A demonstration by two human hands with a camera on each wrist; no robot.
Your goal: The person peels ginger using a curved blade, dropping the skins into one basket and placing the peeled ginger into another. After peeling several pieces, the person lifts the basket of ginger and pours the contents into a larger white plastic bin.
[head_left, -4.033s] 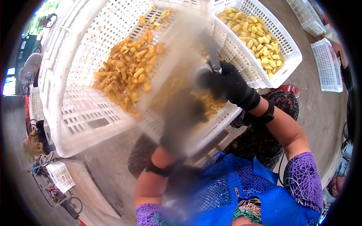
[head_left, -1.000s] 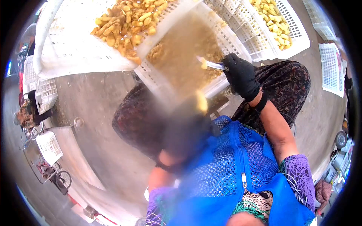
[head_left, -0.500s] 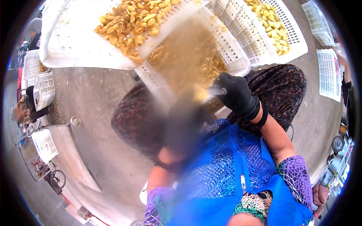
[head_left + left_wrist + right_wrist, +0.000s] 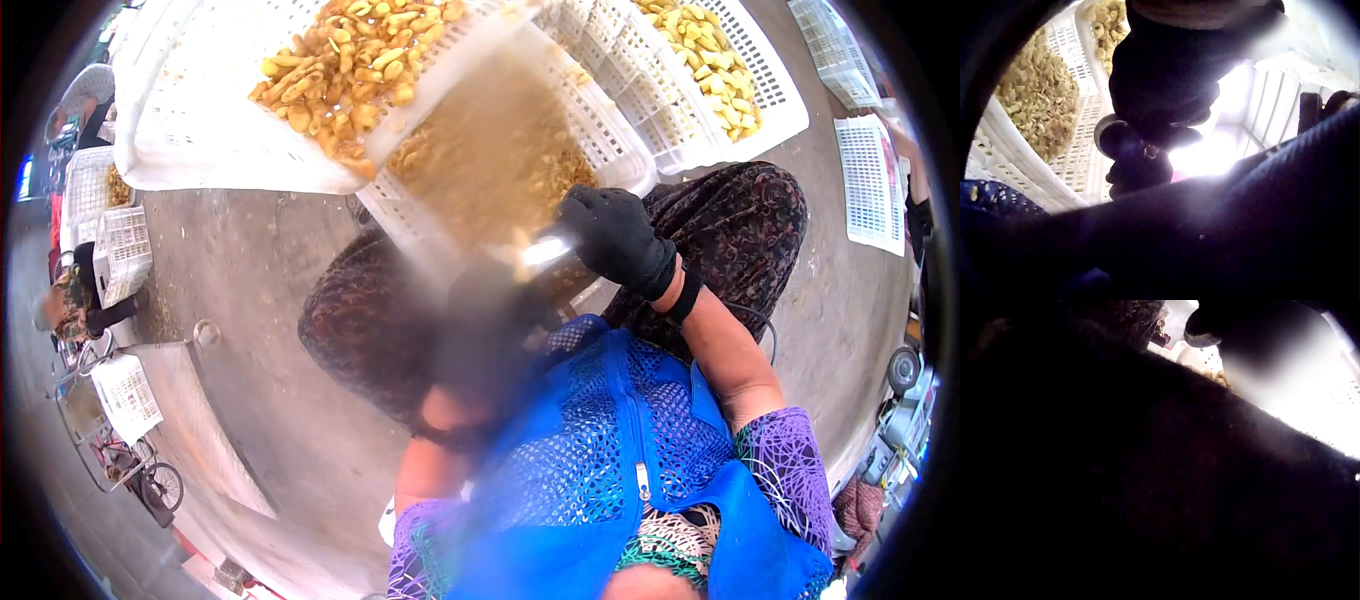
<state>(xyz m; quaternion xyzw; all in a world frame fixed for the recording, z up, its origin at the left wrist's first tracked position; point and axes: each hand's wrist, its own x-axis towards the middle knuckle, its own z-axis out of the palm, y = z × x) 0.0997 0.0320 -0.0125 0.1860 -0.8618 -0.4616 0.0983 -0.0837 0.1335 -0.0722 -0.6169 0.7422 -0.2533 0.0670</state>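
In the head view, my right hand (image 4: pixel 615 235), in a black glove, grips a shiny metal blade like a knife's (image 4: pixel 548 250) that points left toward the other hand. My left hand (image 4: pixel 490 320), gloved in black and badly blurred, holds a pale yellow root piece (image 4: pixel 520 240) against the blade's end. Both hands are over the lap, at the near edge of a white crate (image 4: pixel 415 235) of yellow-brown shavings (image 4: pixel 555 160). Dark gloved fingers (image 4: pixel 1163 75) fill the top of the left wrist view beside the shavings crate. The right wrist view is mostly dark.
A white crate (image 4: pixel 190 140) of knobbly brownish-yellow roots (image 4: pixel 350 60) stands at the front left. Another crate (image 4: pixel 775 70) holds paler yellow pieces (image 4: pixel 715 75) at the front right. More white crates, a bicycle (image 4: pixel 160 485) and another person (image 4: pixel 75 300) are farther off.
Both hands have come from over the shavings crate back toward the lap. The right hand has brought the blade left to the root piece, and the view has tilted lower.
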